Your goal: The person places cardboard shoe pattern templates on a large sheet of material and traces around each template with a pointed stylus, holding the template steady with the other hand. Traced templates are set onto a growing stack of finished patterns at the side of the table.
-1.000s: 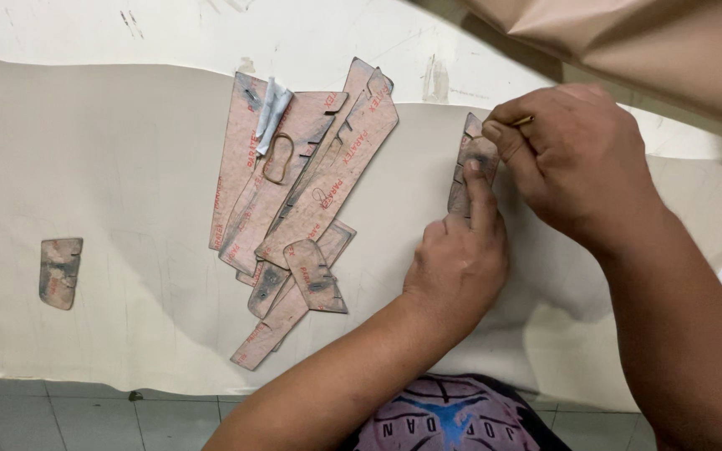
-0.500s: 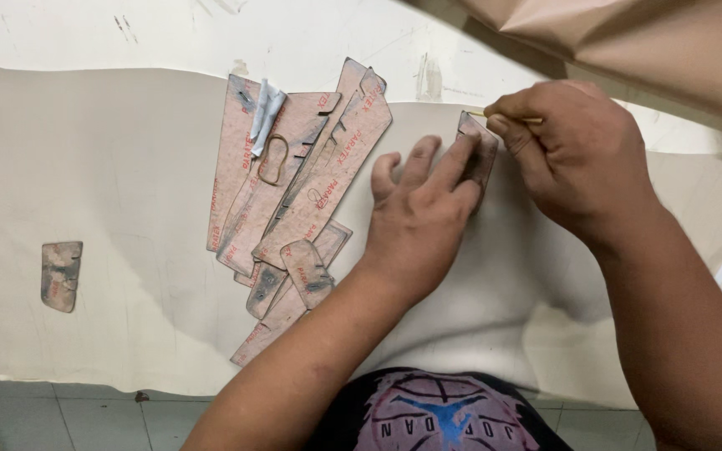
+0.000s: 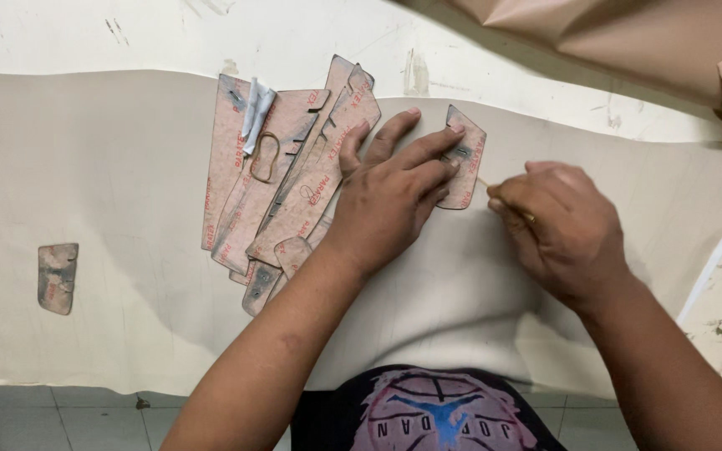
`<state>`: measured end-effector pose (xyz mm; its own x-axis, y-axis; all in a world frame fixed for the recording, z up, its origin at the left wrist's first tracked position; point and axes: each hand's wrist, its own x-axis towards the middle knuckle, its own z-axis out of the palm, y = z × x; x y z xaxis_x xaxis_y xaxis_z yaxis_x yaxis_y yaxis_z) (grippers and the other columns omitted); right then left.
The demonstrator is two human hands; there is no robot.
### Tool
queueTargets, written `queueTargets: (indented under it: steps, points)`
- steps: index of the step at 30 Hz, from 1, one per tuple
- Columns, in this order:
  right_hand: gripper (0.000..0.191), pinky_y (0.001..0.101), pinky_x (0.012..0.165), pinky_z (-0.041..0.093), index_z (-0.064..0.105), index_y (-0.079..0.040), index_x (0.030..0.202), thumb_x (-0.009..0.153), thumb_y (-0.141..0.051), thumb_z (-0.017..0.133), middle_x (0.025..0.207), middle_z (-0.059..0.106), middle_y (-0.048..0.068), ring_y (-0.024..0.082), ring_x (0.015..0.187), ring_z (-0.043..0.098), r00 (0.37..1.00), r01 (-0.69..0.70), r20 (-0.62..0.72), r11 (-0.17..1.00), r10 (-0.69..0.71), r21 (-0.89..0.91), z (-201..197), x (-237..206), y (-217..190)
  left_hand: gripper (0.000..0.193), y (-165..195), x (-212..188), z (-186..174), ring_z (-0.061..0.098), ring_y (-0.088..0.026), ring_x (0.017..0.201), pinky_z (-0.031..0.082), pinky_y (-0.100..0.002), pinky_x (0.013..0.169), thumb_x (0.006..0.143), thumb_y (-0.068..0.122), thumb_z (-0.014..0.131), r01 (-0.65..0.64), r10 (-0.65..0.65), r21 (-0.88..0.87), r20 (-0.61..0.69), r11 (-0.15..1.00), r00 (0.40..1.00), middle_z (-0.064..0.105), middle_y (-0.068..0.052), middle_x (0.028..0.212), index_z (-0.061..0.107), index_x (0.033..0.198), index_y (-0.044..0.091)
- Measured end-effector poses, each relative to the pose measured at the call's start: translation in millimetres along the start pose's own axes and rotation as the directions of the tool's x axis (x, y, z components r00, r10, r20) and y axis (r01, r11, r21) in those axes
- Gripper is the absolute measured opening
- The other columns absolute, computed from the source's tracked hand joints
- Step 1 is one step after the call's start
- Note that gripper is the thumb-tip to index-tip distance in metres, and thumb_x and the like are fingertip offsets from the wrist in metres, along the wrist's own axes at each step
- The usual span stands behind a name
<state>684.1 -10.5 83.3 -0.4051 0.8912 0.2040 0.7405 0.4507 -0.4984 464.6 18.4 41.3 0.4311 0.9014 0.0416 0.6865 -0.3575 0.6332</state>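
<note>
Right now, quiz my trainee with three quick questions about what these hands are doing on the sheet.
1. True or false: the left hand presses a small pattern piece flat on the cream sheet.
2. What does the right hand hold: A) scissors, B) a thin pen-like tool, C) a brush?
3. On which side of the left hand lies the pile of pattern pieces?

Key: 1 true; 2 B; 3 its left.

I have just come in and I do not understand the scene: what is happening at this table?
A person presses a small pinkish cardboard pattern piece flat on a wide cream sheet of material with the left hand. The right hand holds a thin marking tool at the piece's edge. A pile of similar pinkish patterns lies beside the left hand.
</note>
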Motion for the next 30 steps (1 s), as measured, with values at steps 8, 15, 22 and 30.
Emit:
queueTargets:
  steps: [8, 15, 22, 30]
  points:
    - [0.014, 0.0457, 0.1, 0.057, 0.064, -0.004, 0.103, 0.095, -0.01, 0.075, 0.096, 0.072, 0.009, 0.028, 0.094, 0.07, 1.0, 0.01, 0.011, 0.999, -0.01, 0.048, 7, -11, -17, 0.017, -2, -3, 3, 0.041, -0.023, 0.146, 0.013, -0.056, 0.122, 0.099, 0.027, 0.066, -0.007, 0.007, -0.004, -0.029, 1.0, 1.0, 0.058, 0.013, 0.147, 0.077, 0.111, 0.026]
    - [0.014, 0.045, 0.097, 0.058, 0.063, -0.004, 0.104, 0.096, -0.008, 0.074, 0.095, 0.071, 0.011, 0.028, 0.091, 0.069, 0.998, 0.056, -0.012, 0.991, -0.055, 0.121, 18, -3, -25, 0.017, -2, -5, 5, 0.042, -0.022, 0.146, 0.013, -0.054, 0.122, 0.099, 0.026, 0.065, -0.013, 0.013, 0.001, -0.052, 1.0, 0.999, 0.059, 0.014, 0.147, 0.077, 0.111, 0.025]
    - [0.01, 0.043, 0.093, 0.058, 0.063, -0.004, 0.105, 0.102, -0.008, 0.071, 0.095, 0.072, 0.011, 0.026, 0.088, 0.069, 0.995, 0.039, -0.099, 0.991, -0.026, 0.126, 31, 5, -22, 0.014, -4, -5, 7, 0.043, -0.021, 0.147, 0.013, -0.052, 0.123, 0.101, 0.026, 0.065, -0.011, 0.012, 0.005, -0.061, 1.0, 0.998, 0.06, 0.015, 0.146, 0.077, 0.11, 0.026]
    - [0.008, 0.0299, 0.077, 0.058, 0.065, -0.003, 0.11, 0.114, -0.009, 0.066, 0.1, 0.073, 0.011, 0.02, 0.088, 0.071, 0.969, -0.156, -0.166, 0.976, 0.181, 0.151, 25, 3, 1, 0.008, -4, -4, 9, 0.044, -0.021, 0.146, 0.013, -0.051, 0.123, 0.101, 0.029, 0.067, -0.012, 0.012, -0.008, -0.079, 1.0, 0.997, 0.062, 0.013, 0.144, 0.072, 0.1, 0.022]
